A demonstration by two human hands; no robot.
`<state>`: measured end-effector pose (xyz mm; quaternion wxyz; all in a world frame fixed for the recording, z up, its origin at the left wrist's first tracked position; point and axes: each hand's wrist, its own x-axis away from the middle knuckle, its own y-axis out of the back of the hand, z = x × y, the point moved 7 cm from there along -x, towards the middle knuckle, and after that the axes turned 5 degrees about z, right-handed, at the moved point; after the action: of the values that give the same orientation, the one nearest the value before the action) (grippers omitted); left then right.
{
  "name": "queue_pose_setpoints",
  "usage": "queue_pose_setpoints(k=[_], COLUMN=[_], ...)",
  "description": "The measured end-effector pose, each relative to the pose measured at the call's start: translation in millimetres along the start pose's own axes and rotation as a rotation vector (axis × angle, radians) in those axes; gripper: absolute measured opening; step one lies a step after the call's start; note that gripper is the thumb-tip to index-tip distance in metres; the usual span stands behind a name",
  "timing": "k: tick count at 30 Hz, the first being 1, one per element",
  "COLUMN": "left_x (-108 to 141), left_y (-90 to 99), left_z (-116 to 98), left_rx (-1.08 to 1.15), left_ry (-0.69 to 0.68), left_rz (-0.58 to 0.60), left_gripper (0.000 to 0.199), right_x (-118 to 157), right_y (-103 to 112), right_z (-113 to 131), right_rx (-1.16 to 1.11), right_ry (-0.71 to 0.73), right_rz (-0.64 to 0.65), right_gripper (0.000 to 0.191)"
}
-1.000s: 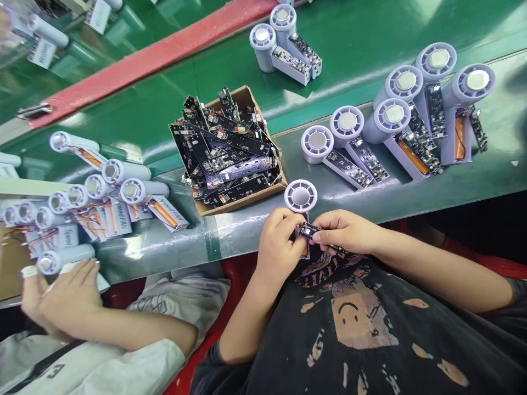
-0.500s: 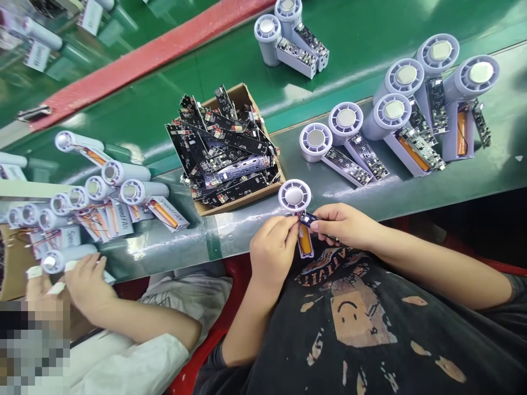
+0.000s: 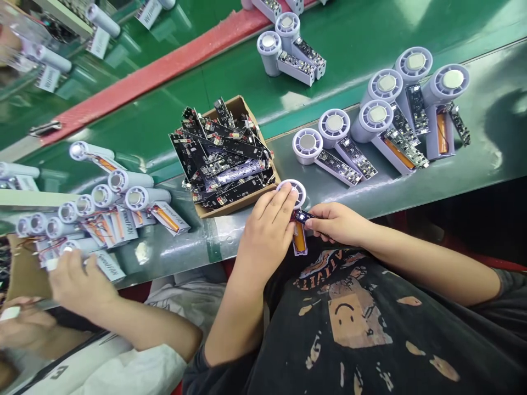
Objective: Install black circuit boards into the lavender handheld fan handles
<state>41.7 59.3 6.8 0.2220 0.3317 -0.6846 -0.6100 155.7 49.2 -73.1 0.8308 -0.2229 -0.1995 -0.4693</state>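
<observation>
From the head camera, the left hand (image 3: 265, 233) held a pale handheld fan (image 3: 298, 192) closed in its grip, just beside the worktop (image 3: 489, 131) edge. The right hand (image 3: 337, 224) pinched a black circuit board (image 3: 303, 216) above the fan's orange battery (image 3: 300, 238).
</observation>
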Motion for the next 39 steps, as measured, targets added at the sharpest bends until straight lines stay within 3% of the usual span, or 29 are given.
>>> queue_pose_setpoints(k=[6, 13, 18, 22, 27, 36, 39], left_x=[-18, -27, -11, 15, 26, 12, 8], left_y=[7.1, -0.6, 3.0, 8.0, -4.7, -14.0, -17.0], left_z=[1, 3, 4, 5, -3, -16, -17], left_rx=[-0.01, 0.004, 0.135, 0.113, -0.032, -0.203, -0.248], left_ry=[0.044, 0.123, 0.12, 0.18, 0.186, 0.104, 0.112], left_rz=[0.041, -0.05, -0.15, -0.252, -0.131, 0.053, 0.129], left_gripper=[0.044, 0.038, 0.042, 0.026, 0.036, 0.031, 0.031], right_x=[2, -1, 0, 2, 3, 3, 2], right_y=[8, 14, 14, 15, 14, 17, 20], right_z=[2, 12, 9, 6, 6, 1, 0], right_rx=[-0.003, 0.151, 0.151, 0.185, 0.196, 0.174, 0.127], right_ry=[0.011, 0.078, 0.09, 0.069, 0.077, 0.142, 0.259], right_rz=[-0.035, -0.113, -0.105, -0.104, -0.095, -0.133, -0.167], right_gripper=[0.016, 0.02, 0.017, 0.015, 0.015, 0.013, 0.03])
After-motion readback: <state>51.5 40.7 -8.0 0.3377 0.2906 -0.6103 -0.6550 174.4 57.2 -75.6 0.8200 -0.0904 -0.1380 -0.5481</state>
